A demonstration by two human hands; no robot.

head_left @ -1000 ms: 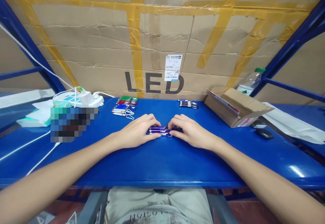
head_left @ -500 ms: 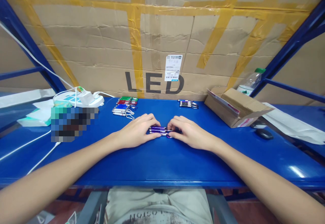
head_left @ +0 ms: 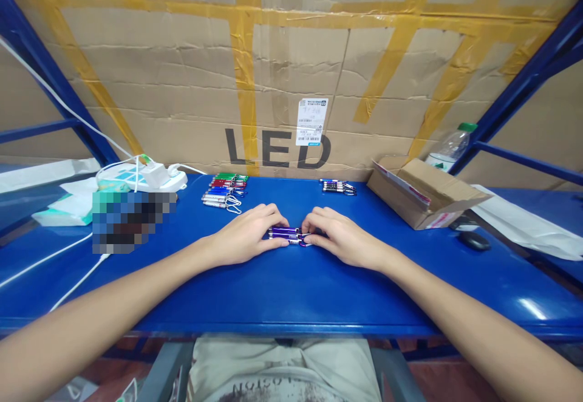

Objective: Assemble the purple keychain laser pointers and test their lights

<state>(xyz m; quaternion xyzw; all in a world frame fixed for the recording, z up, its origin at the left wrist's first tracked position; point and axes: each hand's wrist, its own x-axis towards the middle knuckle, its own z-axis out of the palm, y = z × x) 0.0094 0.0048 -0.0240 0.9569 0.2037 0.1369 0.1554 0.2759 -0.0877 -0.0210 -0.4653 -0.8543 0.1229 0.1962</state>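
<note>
Several slim purple metallic tubes (head_left: 285, 237), like small keychain flashlights with clips or loops at one end, lie side by side on the blue table (head_left: 282, 299). My left hand (head_left: 248, 235) grips their left part, thumb on the near side and fingers on the far side. At their right ends my right hand (head_left: 334, 235) is closed, thumb and fingers pinching around the clips; the fingertips partly hide these. Farther back on the left lie grouped green, red, blue and silver tubes (head_left: 224, 190) of like shape. A smaller group of dark and blue tubes (head_left: 337, 187) lies back right.
An open cardboard box (head_left: 423, 192) stands at the right, with a plastic bottle (head_left: 450, 147) behind it and a black computer mouse (head_left: 473, 240) in front. On the left are a white power strip (head_left: 118, 178), cables and a tissue pack (head_left: 64, 211). A large cardboard panel (head_left: 182, 86) rises behind.
My right fingers have shifted slightly right at the clip ends, and a little more of the purple tubes' right ends shows. My left hand stays in place.
</note>
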